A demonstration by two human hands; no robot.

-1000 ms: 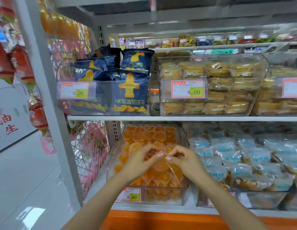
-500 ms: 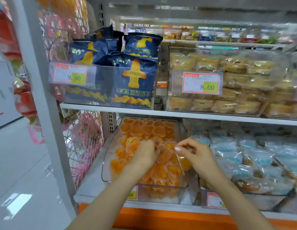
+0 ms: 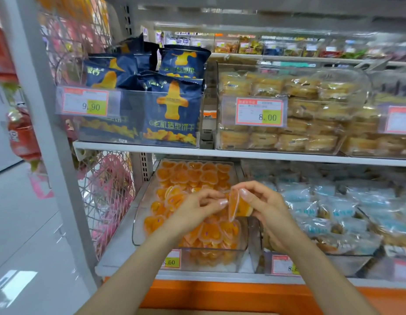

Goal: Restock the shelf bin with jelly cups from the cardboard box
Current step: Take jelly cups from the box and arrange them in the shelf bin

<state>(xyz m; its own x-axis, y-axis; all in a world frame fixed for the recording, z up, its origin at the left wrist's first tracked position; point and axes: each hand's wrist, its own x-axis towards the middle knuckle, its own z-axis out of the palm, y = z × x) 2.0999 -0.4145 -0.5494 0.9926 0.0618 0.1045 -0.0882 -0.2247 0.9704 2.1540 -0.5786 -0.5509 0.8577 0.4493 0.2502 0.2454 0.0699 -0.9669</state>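
Orange heart-shaped plastic jelly cup (image 3: 237, 206) stands tilted on edge just above the clear plastic shelf bin (image 3: 138, 223), pinched by the right hand (image 3: 265, 208) with thumb and fingers curled round it. The left hand (image 3: 193, 210) hovers over the same bin, which is piled with orange jelly cups (image 3: 211, 233); its curled fingertips sit right at the held cup's lid, though whether they grip it I cannot tell. Dark blue biscuit bags (image 3: 172, 114) stand one shelf above the bin.

Two hands being counted: left hand (image 3: 197, 208), right hand (image 3: 265, 208). One jelly cup (image 3: 237, 206) being held; heap in the shelf bin (image 3: 211, 258) too overlapped for tallying. Five price tags (image 3: 85, 102) being logged; blue snack bags (image 3: 172, 114), at least four.
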